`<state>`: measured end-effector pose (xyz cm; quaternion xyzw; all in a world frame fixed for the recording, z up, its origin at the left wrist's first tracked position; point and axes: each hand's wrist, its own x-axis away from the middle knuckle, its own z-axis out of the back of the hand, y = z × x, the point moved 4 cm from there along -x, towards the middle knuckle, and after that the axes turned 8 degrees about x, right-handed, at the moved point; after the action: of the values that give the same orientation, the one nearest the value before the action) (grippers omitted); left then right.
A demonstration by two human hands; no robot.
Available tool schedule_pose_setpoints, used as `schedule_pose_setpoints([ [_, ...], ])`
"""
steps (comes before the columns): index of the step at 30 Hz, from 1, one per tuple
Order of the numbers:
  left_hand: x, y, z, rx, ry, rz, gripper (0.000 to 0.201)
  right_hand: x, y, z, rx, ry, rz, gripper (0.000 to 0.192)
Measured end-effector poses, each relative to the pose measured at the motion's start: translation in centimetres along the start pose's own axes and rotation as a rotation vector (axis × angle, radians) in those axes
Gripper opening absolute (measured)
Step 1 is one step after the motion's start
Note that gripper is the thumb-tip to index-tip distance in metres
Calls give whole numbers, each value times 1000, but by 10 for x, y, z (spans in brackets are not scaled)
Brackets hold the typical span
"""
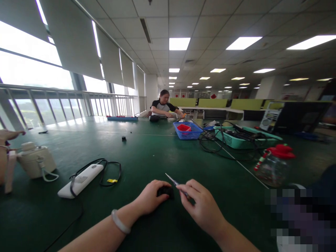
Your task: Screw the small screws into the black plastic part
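Observation:
My left hand rests on the green table and is closed around a small black object. A pale bangle sits on that wrist. My right hand pinches a thin metal tool, probably a small screwdriver or tweezers. Its tip points up and left, just above the black object. The two hands are close together near the table's front edge.
A white power bank with a black cable lies to the left, beside a cream bottle. A red-lidded clear jar stands at right. Farther back are a blue basket, a teal tray of cables and a seated person.

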<state>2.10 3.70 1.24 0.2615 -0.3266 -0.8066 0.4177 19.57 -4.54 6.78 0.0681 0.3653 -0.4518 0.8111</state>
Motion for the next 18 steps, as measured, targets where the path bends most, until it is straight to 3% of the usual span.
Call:
schedule_pose_setpoints([
  [4,0,0,1,11,-1,3,39,2,-5,3,-19,38,1,21],
  [9,1,6,2,-22,-18,-25,38,2,-4,0,-37,-3,-14,15],
  [18,2,5,0,-41,-30,-54,46,1,35,-3,-81,28,-195,13],
])
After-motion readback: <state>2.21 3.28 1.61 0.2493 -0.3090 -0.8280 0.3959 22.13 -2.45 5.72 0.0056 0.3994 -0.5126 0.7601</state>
